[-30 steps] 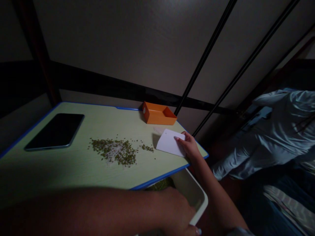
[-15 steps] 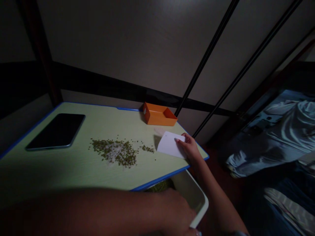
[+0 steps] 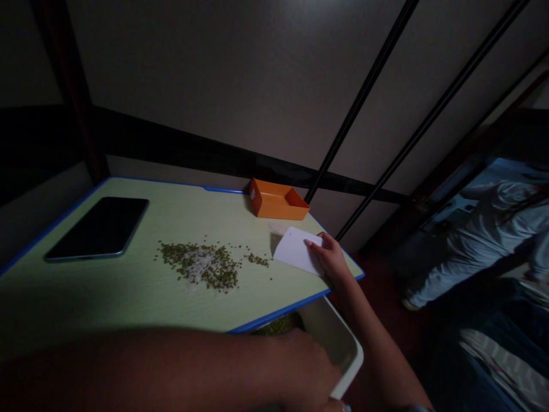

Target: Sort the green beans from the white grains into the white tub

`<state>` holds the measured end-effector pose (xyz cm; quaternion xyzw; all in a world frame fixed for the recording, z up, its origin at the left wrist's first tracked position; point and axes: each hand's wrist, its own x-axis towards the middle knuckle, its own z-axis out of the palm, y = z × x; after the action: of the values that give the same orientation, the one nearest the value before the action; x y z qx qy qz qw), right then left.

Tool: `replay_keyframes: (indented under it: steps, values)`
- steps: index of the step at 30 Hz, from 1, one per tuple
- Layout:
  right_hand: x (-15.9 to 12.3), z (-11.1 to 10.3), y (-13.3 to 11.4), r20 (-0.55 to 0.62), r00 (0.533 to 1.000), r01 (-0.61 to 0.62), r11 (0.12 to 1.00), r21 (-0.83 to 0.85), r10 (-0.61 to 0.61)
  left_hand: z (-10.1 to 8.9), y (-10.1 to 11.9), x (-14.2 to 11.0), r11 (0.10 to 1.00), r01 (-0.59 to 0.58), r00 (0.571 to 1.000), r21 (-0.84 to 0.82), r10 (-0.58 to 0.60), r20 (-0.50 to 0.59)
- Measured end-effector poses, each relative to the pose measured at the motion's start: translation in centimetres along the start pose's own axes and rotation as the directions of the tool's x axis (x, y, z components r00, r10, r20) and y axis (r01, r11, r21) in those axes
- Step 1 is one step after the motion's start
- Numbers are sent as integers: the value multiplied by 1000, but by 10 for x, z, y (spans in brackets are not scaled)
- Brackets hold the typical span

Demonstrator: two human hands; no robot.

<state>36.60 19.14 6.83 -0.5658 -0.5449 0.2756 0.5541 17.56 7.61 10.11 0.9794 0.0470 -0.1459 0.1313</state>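
Note:
My right hand grips a white plastic scraper card, held on edge on the pale green tabletop near its right corner. A scattered pile of small green beans mixed with white grains lies left of the card, a few loose beans between them. My left hand is closed over the rim of a white tub held below the table's front edge; green beans show inside it.
A dark phone lies face up at the table's left. An orange open box sits at the far edge. Dark bars and a pale wall stand behind. A person in light clothing is at the right.
My hands, the card and the tub have barely moved. The person at the right has shifted farther right and away.

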Motion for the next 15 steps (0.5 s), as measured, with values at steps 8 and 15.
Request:
replay_keyframes:
  steps: [8,15]
  values:
    - [-3,1,-3,58,998,-7,997,82,2,6,0,3,1000,13,999,29,-12,-44]
    - [-4,1,-6,75,997,-24,996,80,18,8,-1,4,999,12,998,31,-10,-70]
